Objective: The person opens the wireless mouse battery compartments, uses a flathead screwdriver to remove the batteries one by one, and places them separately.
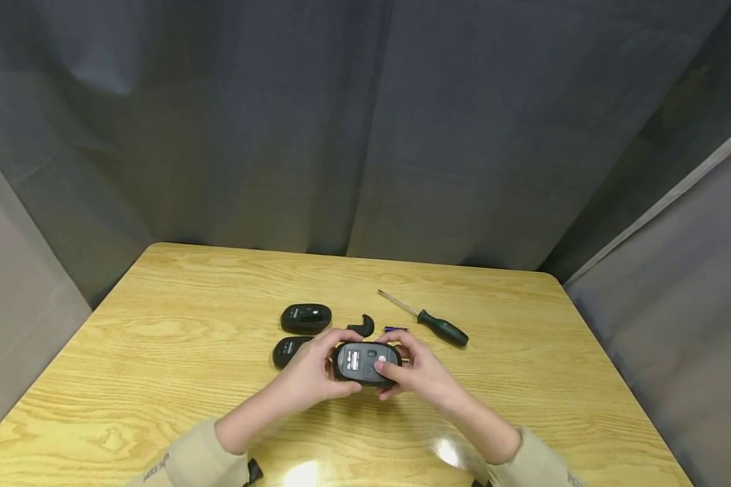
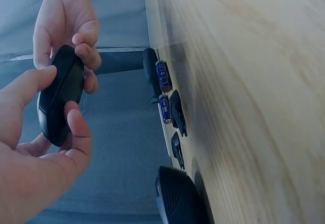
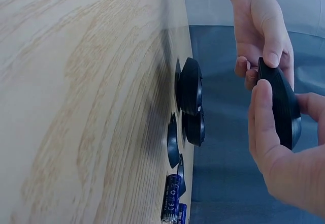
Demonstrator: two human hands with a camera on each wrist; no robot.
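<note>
Both hands hold a black computer mouse (image 1: 359,375) just above the table, its grey underside with a white label facing up. My left hand (image 1: 312,372) grips one end between thumb and curled fingers. At the other end my right hand (image 1: 419,370) grips the mouse, with its thumb lying on the underside. From the left wrist the mouse (image 2: 62,94) appears edge-on between the two hands. The right wrist view shows its dark side (image 3: 281,104), partly covered by the right fingers.
Two more black mice (image 1: 306,318) (image 1: 285,350) lie underside up beyond the left hand. Small black cover pieces (image 2: 176,113) and blue batteries (image 2: 163,76) lie beyond the held mouse. A screwdriver (image 1: 441,329) with a dark green handle lies at the right. Curtains hang behind the table (image 1: 158,325).
</note>
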